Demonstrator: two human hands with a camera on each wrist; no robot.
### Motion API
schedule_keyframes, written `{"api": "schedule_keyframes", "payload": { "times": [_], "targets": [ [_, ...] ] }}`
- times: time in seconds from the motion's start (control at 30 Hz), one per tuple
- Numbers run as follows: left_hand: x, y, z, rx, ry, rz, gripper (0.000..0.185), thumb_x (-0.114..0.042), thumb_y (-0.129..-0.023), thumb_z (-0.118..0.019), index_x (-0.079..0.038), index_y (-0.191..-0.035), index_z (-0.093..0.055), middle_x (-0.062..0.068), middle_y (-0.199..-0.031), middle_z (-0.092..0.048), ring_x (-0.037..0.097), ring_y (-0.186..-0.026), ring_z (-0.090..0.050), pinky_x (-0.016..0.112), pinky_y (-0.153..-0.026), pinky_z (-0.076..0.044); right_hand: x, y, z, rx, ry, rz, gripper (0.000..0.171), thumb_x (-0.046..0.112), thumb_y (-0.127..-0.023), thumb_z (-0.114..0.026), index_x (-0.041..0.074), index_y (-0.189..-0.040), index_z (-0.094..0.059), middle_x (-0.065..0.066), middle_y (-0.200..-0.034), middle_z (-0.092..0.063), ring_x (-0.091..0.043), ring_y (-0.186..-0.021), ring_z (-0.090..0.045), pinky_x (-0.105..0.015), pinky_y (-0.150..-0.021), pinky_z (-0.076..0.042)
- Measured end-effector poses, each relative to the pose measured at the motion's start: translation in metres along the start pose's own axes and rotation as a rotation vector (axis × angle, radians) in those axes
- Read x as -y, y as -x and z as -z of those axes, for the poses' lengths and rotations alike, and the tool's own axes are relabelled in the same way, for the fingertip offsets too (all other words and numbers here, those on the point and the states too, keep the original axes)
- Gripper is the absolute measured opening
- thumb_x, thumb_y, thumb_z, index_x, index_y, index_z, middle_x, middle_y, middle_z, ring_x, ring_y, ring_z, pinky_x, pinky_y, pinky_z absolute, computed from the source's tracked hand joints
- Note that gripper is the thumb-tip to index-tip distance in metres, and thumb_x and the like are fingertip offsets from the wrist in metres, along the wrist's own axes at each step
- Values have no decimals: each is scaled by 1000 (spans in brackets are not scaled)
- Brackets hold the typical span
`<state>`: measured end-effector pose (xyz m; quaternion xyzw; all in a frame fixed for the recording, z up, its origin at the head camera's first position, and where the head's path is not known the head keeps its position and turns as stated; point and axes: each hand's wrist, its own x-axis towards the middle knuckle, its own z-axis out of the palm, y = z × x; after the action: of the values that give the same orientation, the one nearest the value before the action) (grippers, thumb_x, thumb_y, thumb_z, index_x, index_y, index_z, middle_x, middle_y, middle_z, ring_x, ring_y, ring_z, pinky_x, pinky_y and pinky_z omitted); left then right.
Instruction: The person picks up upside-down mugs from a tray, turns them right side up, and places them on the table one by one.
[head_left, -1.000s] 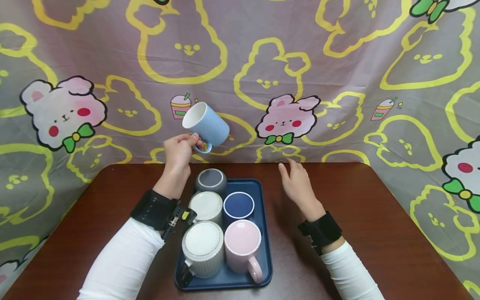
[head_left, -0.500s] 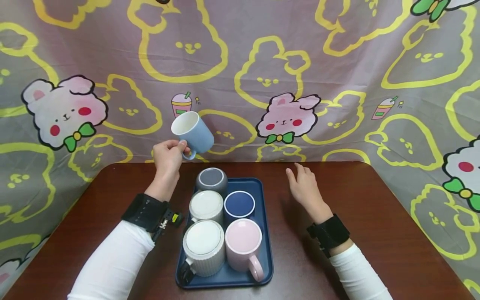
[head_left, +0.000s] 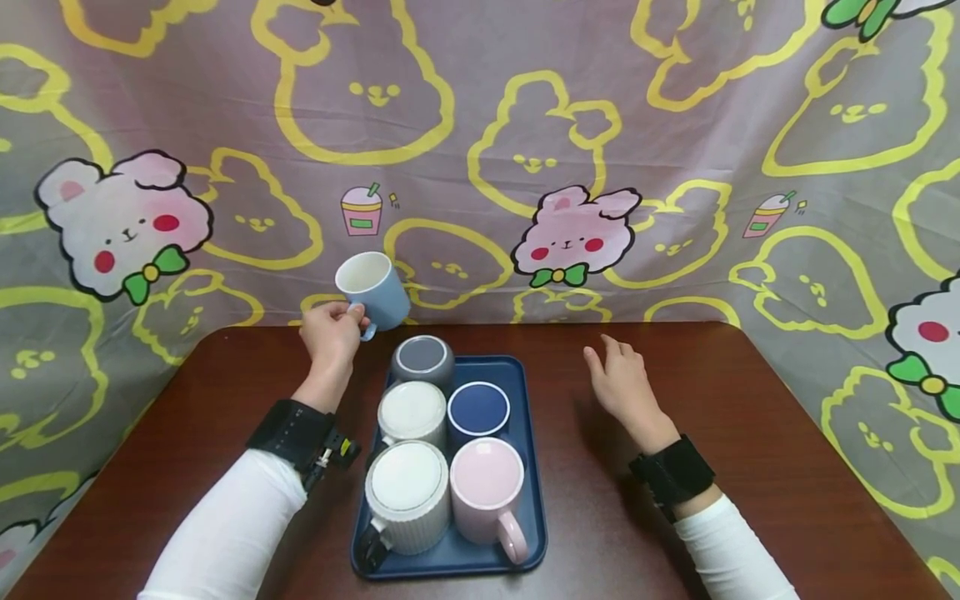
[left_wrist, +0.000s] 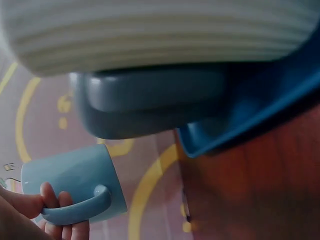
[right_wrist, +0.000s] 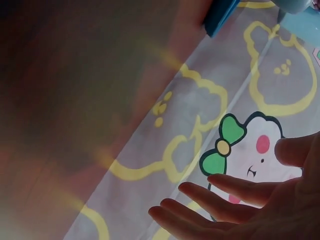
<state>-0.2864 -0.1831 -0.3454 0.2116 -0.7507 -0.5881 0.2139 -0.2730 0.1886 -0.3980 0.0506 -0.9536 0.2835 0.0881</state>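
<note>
A: Head view?
B: Left hand (head_left: 330, 333) pinches the handle of a light blue mug (head_left: 372, 289), held tilted in the air above the table's (head_left: 750, 433) back-left part, just behind the blue tray (head_left: 531, 467). Right hand (head_left: 622, 387) hovers rt of the tray, fingers relaxed, holding nothing.
A: Left wrist?
B: Fingers (left_wrist: 50, 197) curled thru the mug's handle; ribbed white mug (left_wrist: 160, 30) & grey mug (left_wrist: 155, 102) loom close.
A: Right wrist?
B: Fingers (right_wrist: 220, 200) spread, nearly straight, nothing in them; cartoon cloth (right_wrist: 210, 110) behind
</note>
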Motion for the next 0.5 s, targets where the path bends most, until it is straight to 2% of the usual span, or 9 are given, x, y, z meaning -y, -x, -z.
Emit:
{"api": "schedule_keyframes", "payload": {
  "times": [0.17, 0.5],
  "targets": [
    [14, -5, -2, -16, -27, 0, 21, -14, -92, -61, 4, -100, -69, -4, -64, -61, 8, -63, -61, 15, -54, -46, -6, 2, 2, 4, 8, -6, 59, 36, -102, -36, -8, -141, -33, -35, -138, -37, -54, -128, -31, -60, -106, -29],
    [28, -14, -5, -56, -99, 0, 22, -13, -91, -61, 4, -101, -69, 5, -75, -68, -2, -54, -56, 12, -51, -45, -12, 7, 6, 14, 24, -14, 58, 35, -102, -37, -9, -141, -32, -36, -137, -37, -54, -128, -30, -59, -107, -26]
  ]
}}
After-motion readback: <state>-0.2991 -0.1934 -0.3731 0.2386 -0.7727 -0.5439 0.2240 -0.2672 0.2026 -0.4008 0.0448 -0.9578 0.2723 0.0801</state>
